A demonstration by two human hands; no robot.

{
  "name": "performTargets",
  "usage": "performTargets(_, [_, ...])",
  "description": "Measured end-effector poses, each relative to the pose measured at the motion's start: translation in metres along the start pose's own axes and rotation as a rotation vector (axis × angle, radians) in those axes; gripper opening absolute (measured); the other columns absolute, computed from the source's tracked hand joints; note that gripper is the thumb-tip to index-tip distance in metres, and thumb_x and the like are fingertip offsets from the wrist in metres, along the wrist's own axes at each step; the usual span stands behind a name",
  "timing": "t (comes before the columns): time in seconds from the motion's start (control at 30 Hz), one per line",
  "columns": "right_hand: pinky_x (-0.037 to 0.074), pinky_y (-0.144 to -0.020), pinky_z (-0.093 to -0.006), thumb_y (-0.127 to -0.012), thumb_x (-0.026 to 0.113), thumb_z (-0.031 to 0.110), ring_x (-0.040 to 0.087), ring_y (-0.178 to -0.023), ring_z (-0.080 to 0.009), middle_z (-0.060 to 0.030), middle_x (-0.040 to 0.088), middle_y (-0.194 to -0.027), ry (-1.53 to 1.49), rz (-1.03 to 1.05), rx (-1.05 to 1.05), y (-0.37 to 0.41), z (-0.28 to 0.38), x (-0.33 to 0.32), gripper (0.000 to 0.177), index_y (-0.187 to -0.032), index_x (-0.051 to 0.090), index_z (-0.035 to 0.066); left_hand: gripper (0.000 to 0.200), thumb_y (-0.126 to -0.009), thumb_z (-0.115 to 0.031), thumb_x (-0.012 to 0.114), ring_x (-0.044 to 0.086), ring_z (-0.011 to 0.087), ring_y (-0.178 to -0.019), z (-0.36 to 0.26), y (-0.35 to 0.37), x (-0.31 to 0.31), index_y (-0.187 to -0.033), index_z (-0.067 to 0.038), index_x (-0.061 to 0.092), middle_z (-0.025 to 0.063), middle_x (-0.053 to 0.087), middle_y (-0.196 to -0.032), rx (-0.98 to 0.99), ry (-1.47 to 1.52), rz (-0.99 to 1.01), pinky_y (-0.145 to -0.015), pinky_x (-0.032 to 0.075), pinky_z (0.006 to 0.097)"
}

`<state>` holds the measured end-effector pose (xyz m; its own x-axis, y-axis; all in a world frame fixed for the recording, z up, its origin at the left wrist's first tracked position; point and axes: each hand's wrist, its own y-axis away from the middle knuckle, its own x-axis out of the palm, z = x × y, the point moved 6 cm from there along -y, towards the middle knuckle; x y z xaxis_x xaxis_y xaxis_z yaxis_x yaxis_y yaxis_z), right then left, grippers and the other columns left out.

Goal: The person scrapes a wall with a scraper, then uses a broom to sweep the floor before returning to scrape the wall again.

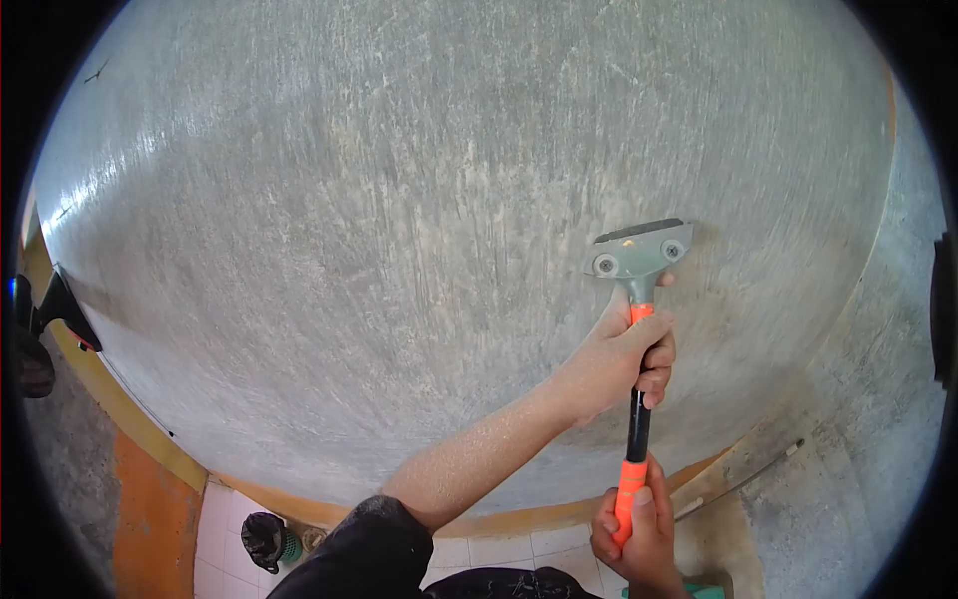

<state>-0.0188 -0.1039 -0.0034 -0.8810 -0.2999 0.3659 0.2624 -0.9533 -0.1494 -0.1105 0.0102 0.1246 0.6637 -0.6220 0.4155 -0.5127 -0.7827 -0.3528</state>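
Note:
A long-handled scraper (640,424) with an orange and black handle stands nearly upright in front of the grey wall (429,200). Its wide grey-green head (639,252) has two round screws, and the dark blade edge at the top lies against or very close to the wall surface. My left hand (639,354), dusted with pale powder, is wrapped around the upper handle just under the head. Lower down, my right hand (636,524) grips the orange end of the handle, fingers closed around it.
An orange band (559,517) runs along the wall's foot above white floor tiles (215,529). On the floor at lower left sits a black bag over a green basket (267,542). A thin dark rod or cable (743,479) lies at right.

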Motion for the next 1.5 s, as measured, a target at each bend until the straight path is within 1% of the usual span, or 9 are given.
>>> performTargets(0.2, [0.034,-0.038,-0.0240,-0.107,0.036,0.035,0.038,-0.040,-0.0106,-0.0083,0.047,-0.070,-0.002,0.045,-0.016,-0.008,0.023,-0.007,0.054,-0.153,0.020,0.012,0.036,-0.103,-0.016,0.042,0.041,0.0106,-0.050,-0.010,-0.016,0.007,-0.137,-0.018,0.029,-0.0004,0.039,-0.069,0.063,-0.009,-0.007,-0.050,0.045,0.0308])
performTargets(0.3, [0.035,-0.039,-0.0241,-0.107,0.035,0.034,0.039,-0.042,-0.0106,-0.0084,0.047,-0.071,-0.029,0.097,0.001,-0.011,0.010,-0.011,0.053,-0.153,0.020,0.013,0.037,-0.102,-0.015,0.042,0.041,0.0107,-0.051,0.001,-0.008,-0.001,-0.137,-0.018,0.028,-0.0005,0.038,-0.069,0.061,-0.028,-0.085,-0.051,0.045,0.0305])
performTargets(0.43, [0.036,-0.040,-0.0246,-0.107,0.035,0.033,0.041,-0.043,-0.0107,-0.0081,0.047,-0.071,-0.088,0.186,0.139,-0.002,-0.043,-0.043,0.053,-0.154,0.021,0.013,0.038,-0.102,-0.014,0.041,0.041,0.0114,-0.051,0.049,0.019,-0.026,-0.138,-0.018,0.027,0.0002,0.038,-0.069,0.046,-0.032,-0.191,-0.052,0.044,0.0301])
performTargets(0.57, [0.037,-0.042,-0.0245,-0.107,0.038,0.034,0.043,-0.044,-0.0100,-0.0075,0.048,-0.070,0.012,0.153,0.250,0.014,-0.065,-0.090,0.055,-0.153,0.022,0.008,0.039,-0.103,-0.013,0.040,0.040,0.0120,-0.052,0.102,0.030,-0.033,-0.139,-0.018,0.026,0.0011,0.038,-0.070,-0.007,0.020,-0.285,-0.053,0.044,0.0305])
performTargets(0.8, [0.037,-0.042,-0.0239,-0.106,0.040,0.035,0.045,-0.045,-0.0101,-0.0070,0.051,-0.072,0.080,0.079,0.272,0.023,-0.040,-0.160,0.056,-0.152,0.026,0.007,0.036,-0.106,-0.020,0.038,0.040,0.0115,-0.054,0.157,-0.018,-0.001,-0.139,-0.017,0.026,0.0007,0.037,-0.069,-0.057,0.034,-0.337,-0.055,0.043,0.0304])
performTargets(0.97, [0.038,-0.042,-0.0246,-0.106,0.040,0.036,0.047,-0.045,-0.0110,-0.0079,0.052,-0.072,0.092,0.033,0.291,0.029,-0.014,-0.227,0.054,-0.151,0.028,0.009,0.035,-0.108,-0.033,0.036,0.039,0.0112,-0.054,0.203,-0.070,0.040,-0.138,-0.016,0.029,0.0007,0.037,-0.069,-0.097,0.014,-0.358,-0.055,0.042,0.0294])
performTargets(1.2, [0.040,-0.043,-0.0266,-0.105,0.046,0.034,0.049,-0.046,-0.0143,-0.0099,0.054,-0.074,-0.044,0.129,0.281,0.037,-0.006,-0.308,0.049,-0.145,0.035,0.008,0.038,-0.108,-0.043,0.028,0.037,0.0114,-0.053,0.235,-0.102,0.083,-0.133,-0.015,0.033,0.0006,0.036,-0.068,0.010,0.057,-0.388,-0.054,0.040,0.0277])
performTargets(1.33, [0.041,-0.045,-0.0276,-0.103,0.049,0.037,0.050,-0.048,-0.0149,-0.0100,0.054,-0.073,-0.194,0.282,0.328,0.023,0.005,-0.312,0.044,-0.134,0.042,0.005,0.036,-0.108,-0.041,0.030,0.034,0.0098,-0.050,0.231,-0.106,0.092,-0.131,-0.014,0.037,-0.0001,0.036,-0.066,0.121,0.060,-0.452,-0.051,0.037,0.0269])
performTargets(1.5, [0.042,-0.049,-0.0276,-0.103,0.046,0.043,0.049,-0.051,-0.0138,-0.0084,0.053,-0.070,-0.333,0.449,0.378,0.012,-0.017,-0.309,0.045,-0.123,0.047,0.003,0.031,-0.108,-0.036,0.036,0.034,0.0082,-0.053,0.219,-0.111,0.097,-0.130,-0.015,0.038,-0.0015,0.036,-0.068,0.119,-0.045,-0.475,-0.052,0.035,0.0248])
